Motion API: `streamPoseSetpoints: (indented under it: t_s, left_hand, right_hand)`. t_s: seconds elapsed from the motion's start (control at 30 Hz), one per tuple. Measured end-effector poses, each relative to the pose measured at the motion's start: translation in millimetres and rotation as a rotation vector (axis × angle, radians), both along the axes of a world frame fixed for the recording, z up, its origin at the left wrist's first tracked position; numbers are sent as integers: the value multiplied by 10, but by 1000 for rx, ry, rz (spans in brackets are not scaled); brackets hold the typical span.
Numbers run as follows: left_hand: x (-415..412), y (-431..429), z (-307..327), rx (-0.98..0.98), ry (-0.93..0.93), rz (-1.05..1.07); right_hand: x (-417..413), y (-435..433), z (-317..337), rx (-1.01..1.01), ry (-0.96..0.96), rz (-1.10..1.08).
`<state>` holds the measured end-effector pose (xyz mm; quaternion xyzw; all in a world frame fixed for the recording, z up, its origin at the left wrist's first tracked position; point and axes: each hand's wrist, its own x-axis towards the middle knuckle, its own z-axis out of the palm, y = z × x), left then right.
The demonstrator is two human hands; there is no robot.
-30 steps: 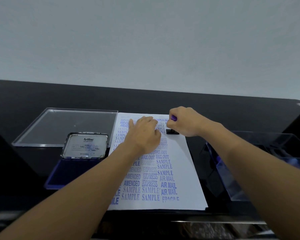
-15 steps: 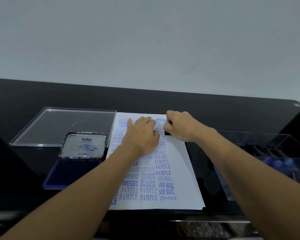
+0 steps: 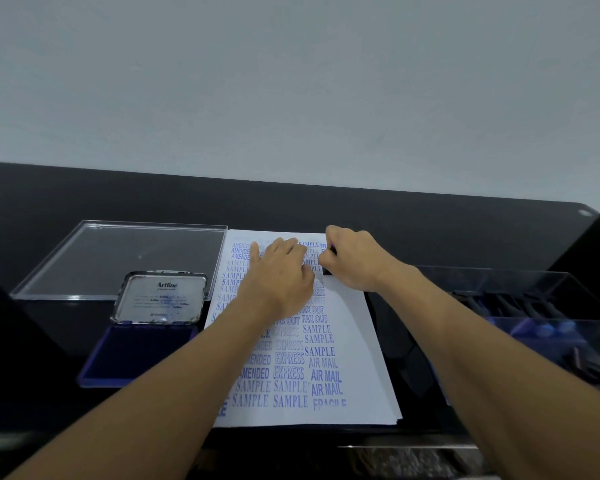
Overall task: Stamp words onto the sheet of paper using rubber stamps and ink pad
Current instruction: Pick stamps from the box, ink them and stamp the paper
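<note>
A white sheet of paper (image 3: 355, 344) lies on the black table, covered with columns of blue stamped words such as SAMPLE, EXPRESS and AIR MAIL. My left hand (image 3: 279, 275) rests flat on the upper part of the sheet, fingers spread. My right hand (image 3: 352, 261) is closed around a rubber stamp (image 3: 327, 271) and holds it down on the paper near the top right; only a dark sliver of the stamp shows below my fingers. The open ink pad (image 3: 137, 355) with its blue pad and raised metal lid sits left of the sheet.
A clear plastic lid (image 3: 94, 258) lies flat behind the ink pad. At the right stands a clear plastic box (image 3: 534, 327) with several more stamps inside. The black table (image 3: 430, 223) ends at a pale wall.
My right hand moved slightly left and down, bringing the stamp onto the paper beside my left fingertips. My left hand stayed on the sheet.
</note>
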<state>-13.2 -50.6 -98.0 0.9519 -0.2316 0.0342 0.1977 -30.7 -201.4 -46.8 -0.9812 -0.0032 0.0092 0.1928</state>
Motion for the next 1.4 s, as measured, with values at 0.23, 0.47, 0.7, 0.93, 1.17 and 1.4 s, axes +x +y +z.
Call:
streamPoseSetpoints:
  t_s: [0.23, 0.47, 0.7, 0.93, 1.17, 1.4]
  left_hand:
    - [-10, 2, 13, 6, 14, 0]
    - [-7, 5, 6, 11, 18, 1]
    - [-19, 6, 16, 21, 14, -1]
    - [-20, 4, 30, 8, 14, -2]
    - [-33, 6, 42, 23, 18, -2]
    - [-29, 10, 31, 26, 18, -3]
  right_hand:
    - [28, -5, -62, 5, -17, -20]
    - [33, 1, -100, 13, -35, -27]
    - [0, 15, -90, 34, -49, -36]
    - [-28, 28, -107, 33, -84, -51]
    - [3, 33, -91, 29, -57, -59]
    - [7, 40, -87, 34, -61, -64]
